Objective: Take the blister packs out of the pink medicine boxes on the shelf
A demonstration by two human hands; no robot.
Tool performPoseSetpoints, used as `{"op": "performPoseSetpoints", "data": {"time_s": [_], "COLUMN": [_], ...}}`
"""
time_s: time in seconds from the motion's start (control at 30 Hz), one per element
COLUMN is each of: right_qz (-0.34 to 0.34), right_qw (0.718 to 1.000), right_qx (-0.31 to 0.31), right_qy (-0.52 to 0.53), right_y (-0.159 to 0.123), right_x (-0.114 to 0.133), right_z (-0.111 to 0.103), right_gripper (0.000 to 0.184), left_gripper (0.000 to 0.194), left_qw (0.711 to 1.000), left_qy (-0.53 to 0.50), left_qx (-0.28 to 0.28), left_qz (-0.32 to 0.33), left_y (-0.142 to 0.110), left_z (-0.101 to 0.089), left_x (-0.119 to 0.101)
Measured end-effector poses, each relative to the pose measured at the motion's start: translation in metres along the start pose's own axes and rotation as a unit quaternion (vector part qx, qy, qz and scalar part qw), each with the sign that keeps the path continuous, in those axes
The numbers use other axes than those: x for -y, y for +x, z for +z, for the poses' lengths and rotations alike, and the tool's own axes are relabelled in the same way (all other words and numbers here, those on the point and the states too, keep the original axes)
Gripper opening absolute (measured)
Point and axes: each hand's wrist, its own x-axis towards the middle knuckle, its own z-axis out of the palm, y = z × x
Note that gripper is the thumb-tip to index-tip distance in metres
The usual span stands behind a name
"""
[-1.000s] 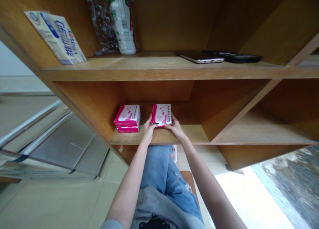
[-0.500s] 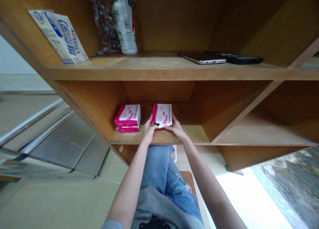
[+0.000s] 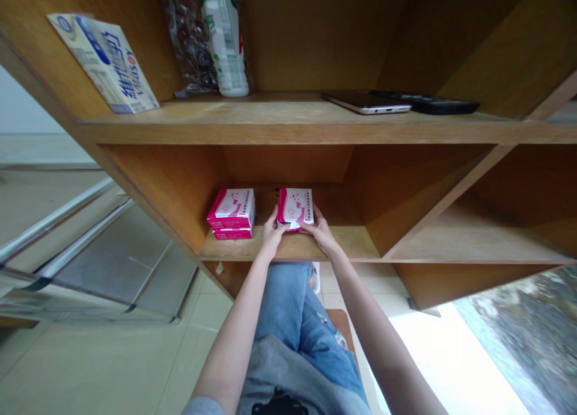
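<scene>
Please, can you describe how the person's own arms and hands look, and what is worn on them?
The left hand and right hand are bare, without gloves, and the forearms show no watch or bracelet. A grey sleeve covers the left arm at the bottom of the view.
</scene>
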Motion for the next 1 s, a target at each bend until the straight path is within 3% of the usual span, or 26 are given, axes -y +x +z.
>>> {"op": "performPoseSetpoints", "data": {"time_s": [0.23,0.6,0.8,0.9,1.0], "right_qz": [-0.069,-0.047,-0.042,-0.030,-0.029], "right_qw": [0.997,0.998,0.998,0.999,0.999], "right_qx": [-0.017,0.038,0.031,0.015,-0.008], "right_qy": [-0.015,-0.030,-0.037,-0.034,-0.029], "right_y": [0.006,0.003,0.003,0.004,0.005], "right_x": [-0.007,-0.011,-0.010,-0.011,-0.011], "right_z": [-0.001,-0.005,-0.003,-0.002,0.000], "right_gripper": [0.086,0.112,0.108,0.104,0.101], "left_gripper": [0.082,0.079,0.076,0.074,0.059], "left_qw": [1.000,1.000,1.000,1.000,0.998], "left_qy": [0.018,-0.013,-0.016,0.007,0.012], "left_qx": [0.015,-0.001,0.002,-0.020,-0.053], "left_qz": [-0.008,0.002,0.013,0.015,0.019], "left_y": [0.001,0.000,0.001,0.001,0.002], "left_z": [0.000,0.001,0.002,0.000,-0.001], "left_x": [0.002,-0.003,0.000,0.005,0.010]}}
